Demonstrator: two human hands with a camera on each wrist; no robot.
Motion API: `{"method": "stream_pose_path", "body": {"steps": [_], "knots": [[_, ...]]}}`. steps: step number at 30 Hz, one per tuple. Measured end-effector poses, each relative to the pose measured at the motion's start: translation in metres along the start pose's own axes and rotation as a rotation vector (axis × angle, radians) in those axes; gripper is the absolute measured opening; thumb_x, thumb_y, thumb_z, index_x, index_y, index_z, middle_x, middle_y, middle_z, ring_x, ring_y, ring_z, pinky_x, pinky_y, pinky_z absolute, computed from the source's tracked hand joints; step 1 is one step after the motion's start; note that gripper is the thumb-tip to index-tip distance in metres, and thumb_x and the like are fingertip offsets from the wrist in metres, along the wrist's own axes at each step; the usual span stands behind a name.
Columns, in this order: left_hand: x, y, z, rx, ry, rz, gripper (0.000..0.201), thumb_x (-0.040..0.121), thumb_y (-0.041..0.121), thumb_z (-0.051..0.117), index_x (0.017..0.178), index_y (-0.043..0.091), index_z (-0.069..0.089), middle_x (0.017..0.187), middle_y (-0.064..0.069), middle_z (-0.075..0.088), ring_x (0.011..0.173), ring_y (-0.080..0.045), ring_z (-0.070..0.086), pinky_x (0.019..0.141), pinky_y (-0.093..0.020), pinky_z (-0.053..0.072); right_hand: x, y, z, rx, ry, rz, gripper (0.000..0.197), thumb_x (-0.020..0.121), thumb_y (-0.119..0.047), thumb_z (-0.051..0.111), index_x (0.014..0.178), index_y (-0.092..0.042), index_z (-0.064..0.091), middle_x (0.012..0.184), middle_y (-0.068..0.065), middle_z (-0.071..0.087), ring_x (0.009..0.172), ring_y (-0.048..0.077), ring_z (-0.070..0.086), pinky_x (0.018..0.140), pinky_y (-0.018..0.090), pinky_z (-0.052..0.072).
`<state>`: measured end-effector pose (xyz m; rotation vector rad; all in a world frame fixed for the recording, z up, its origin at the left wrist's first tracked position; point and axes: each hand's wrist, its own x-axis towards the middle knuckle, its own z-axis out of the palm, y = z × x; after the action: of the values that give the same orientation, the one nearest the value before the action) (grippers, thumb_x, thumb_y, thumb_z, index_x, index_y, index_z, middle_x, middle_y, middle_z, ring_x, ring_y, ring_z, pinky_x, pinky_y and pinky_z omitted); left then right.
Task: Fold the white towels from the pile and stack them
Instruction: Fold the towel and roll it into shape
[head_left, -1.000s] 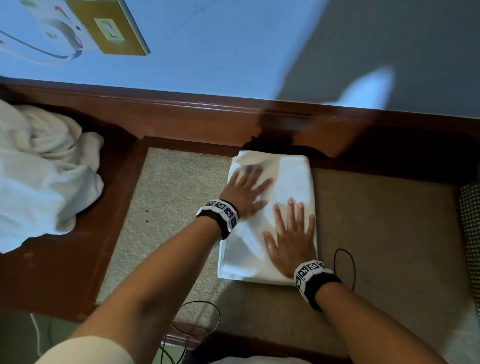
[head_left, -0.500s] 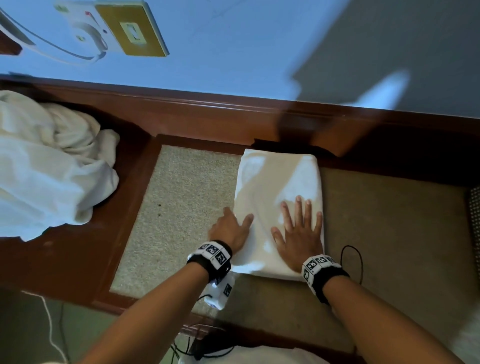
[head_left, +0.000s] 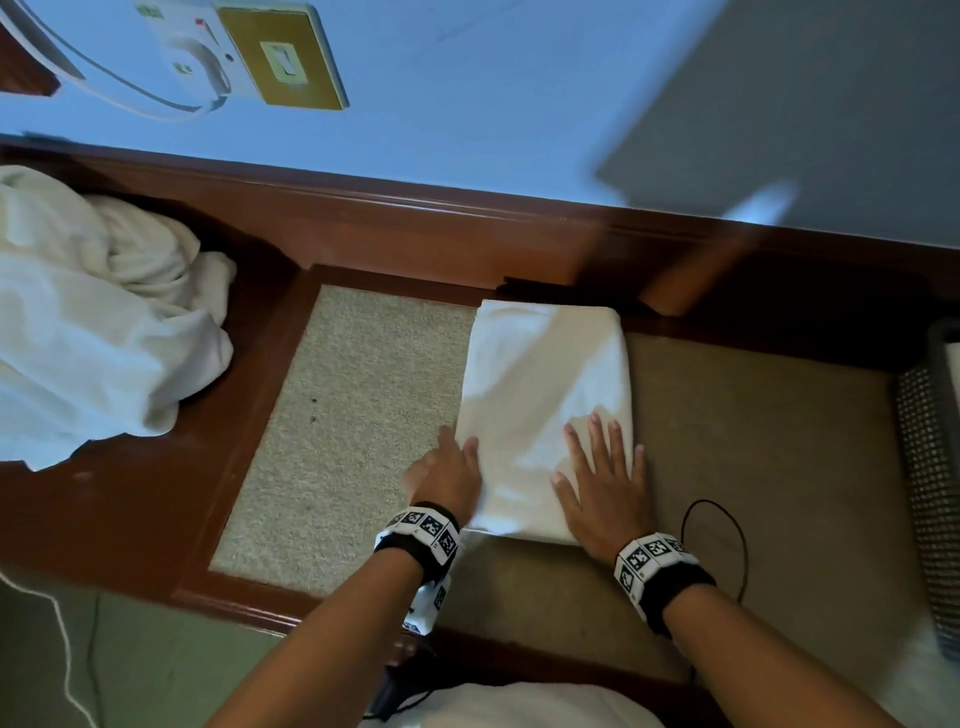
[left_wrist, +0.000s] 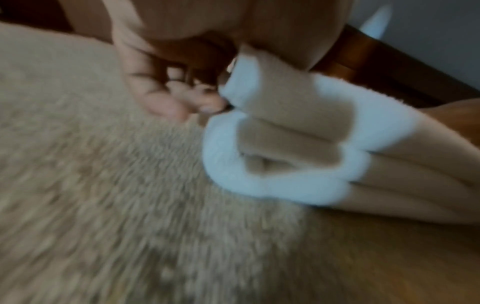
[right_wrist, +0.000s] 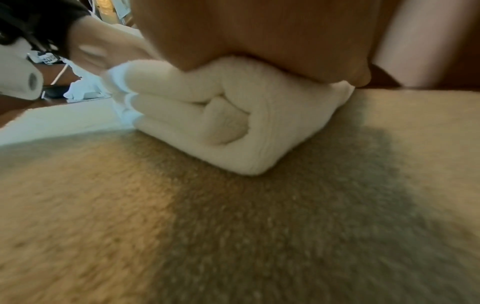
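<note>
Left hand (head_left: 447, 475), formerly flat atop the folded towel (head_left: 545, 395), now curls loosely at its left edge; right hand (head_left: 605, 480) stays flat, pressing the soft layered terry on beige carpet (head_left: 353, 415).

The folded towel (head_left: 545, 410) lies on the carpet (head_left: 353, 415), its far end against the wooden ledge (head_left: 467, 228). The right hand (head_left: 605, 488) rests on the towel's near end; the left hand (head_left: 447, 475) touches its left edge. The towel pile (head_left: 93, 322) sits well left of the towel; a basket (head_left: 930, 467) stands to its right.
</note>
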<state>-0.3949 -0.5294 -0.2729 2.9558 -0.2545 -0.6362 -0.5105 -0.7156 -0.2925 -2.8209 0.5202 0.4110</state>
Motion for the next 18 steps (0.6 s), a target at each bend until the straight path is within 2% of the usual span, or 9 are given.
{"method": "stream_pose_path", "body": {"steps": [2, 3, 5, 7, 10, 14, 15, 16, 18], "knots": [[-0.003, 0.013, -0.006, 0.061, 0.097, 0.034, 0.057, 0.107, 0.046, 0.028, 0.152, 0.011, 0.026, 0.153, -0.021, 0.039, 0.142, -0.038, 0.038, 0.111, -0.053, 0.039, 0.000, -0.005, 0.001, -0.034, -0.009, -0.007, 0.071, 0.097, -0.057, 0.008, 0.160, -0.031, -0.010, 0.166, 0.007, -0.022, 0.152, 0.028, -0.023, 0.121, 0.057, -0.012], [-0.004, 0.020, -0.005, 0.039, 0.139, 0.132, 0.060, 0.108, 0.044, 0.028, 0.157, 0.012, 0.018, 0.163, -0.022, 0.022, 0.152, -0.041, 0.021, 0.119, -0.058, 0.026, 0.001, -0.008, 0.001, -0.044, -0.004, -0.029, 0.070, 0.097, -0.055, 0.009, 0.160, -0.031, -0.009, 0.167, 0.008, -0.021, 0.153, 0.028, -0.022, 0.121, 0.057, -0.012], [-0.003, 0.029, 0.006, 0.014, 0.145, 0.446, 0.063, 0.109, 0.043, 0.022, 0.164, 0.018, 0.003, 0.170, -0.019, -0.008, 0.157, -0.039, -0.008, 0.125, -0.062, 0.006, 0.002, -0.011, 0.002, -0.048, 0.010, -0.080, 0.068, 0.098, -0.052, 0.011, 0.161, -0.033, -0.005, 0.168, 0.007, -0.016, 0.154, 0.027, -0.018, 0.122, 0.056, -0.009], [0.004, 0.023, 0.023, 0.123, 0.087, 0.665, 0.063, 0.109, 0.049, 0.014, 0.164, 0.026, -0.003, 0.169, -0.013, -0.021, 0.156, -0.033, -0.018, 0.124, -0.064, 0.006, 0.001, -0.007, 0.004, -0.058, 0.024, -0.106, 0.066, 0.100, -0.051, 0.015, 0.161, -0.033, -0.002, 0.168, 0.005, -0.014, 0.155, 0.025, -0.015, 0.123, 0.055, -0.003], [0.018, -0.005, 0.032, 0.137, 0.012, 0.597, 0.069, 0.107, 0.059, 0.014, 0.161, 0.031, -0.019, 0.166, -0.001, -0.033, 0.154, -0.025, -0.026, 0.124, -0.062, -0.001, -0.004, 0.009, 0.004, -0.038, 0.040, -0.084, 0.068, 0.100, -0.053, 0.020, 0.161, -0.033, -0.002, 0.168, -0.001, -0.018, 0.154, 0.022, -0.017, 0.124, 0.056, 0.002], [0.024, -0.016, 0.017, 0.068, 0.045, 0.239, 0.072, 0.105, 0.059, 0.006, 0.159, 0.020, -0.023, 0.162, -0.015, -0.034, 0.152, -0.034, -0.029, 0.121, -0.064, -0.012, -0.005, 0.018, 0.000, -0.028, -0.001, -0.024, 0.069, 0.100, -0.056, 0.014, 0.161, -0.030, -0.005, 0.167, 0.003, -0.023, 0.153, 0.025, -0.022, 0.123, 0.058, -0.002], [0.024, -0.009, 0.012, 0.046, 0.074, 0.238, 0.071, 0.106, 0.055, 0.008, 0.159, 0.020, -0.022, 0.162, -0.017, -0.036, 0.151, -0.035, -0.030, 0.121, -0.064, -0.012, -0.003, 0.015, -0.002, -0.031, 0.015, -0.019, 0.070, 0.099, -0.055, 0.014, 0.162, -0.028, -0.001, 0.167, 0.007, -0.018, 0.154, 0.027, -0.019, 0.123, 0.059, -0.003], [0.023, 0.001, 0.007, 0.034, 0.114, 0.314, 0.071, 0.107, 0.052, 0.013, 0.160, 0.021, -0.022, 0.162, -0.017, -0.037, 0.151, -0.036, -0.030, 0.122, -0.063, -0.012, 0.000, 0.010, -0.005, -0.029, 0.036, -0.021, 0.070, 0.098, -0.054, 0.013, 0.162, -0.028, 0.002, 0.168, 0.010, -0.015, 0.154, 0.029, -0.018, 0.122, 0.059, -0.005], [0.020, 0.020, 0.007, 0.049, 0.157, 0.549, 0.072, 0.107, 0.049, 0.021, 0.161, 0.024, -0.019, 0.165, -0.015, -0.032, 0.154, -0.034, -0.023, 0.122, -0.063, -0.010, 0.005, 0.004, -0.006, -0.029, 0.017, -0.049, 0.069, 0.096, -0.053, 0.006, 0.161, -0.032, -0.002, 0.166, 0.008, -0.021, 0.152, 0.027, -0.024, 0.122, 0.057, -0.009]]}}
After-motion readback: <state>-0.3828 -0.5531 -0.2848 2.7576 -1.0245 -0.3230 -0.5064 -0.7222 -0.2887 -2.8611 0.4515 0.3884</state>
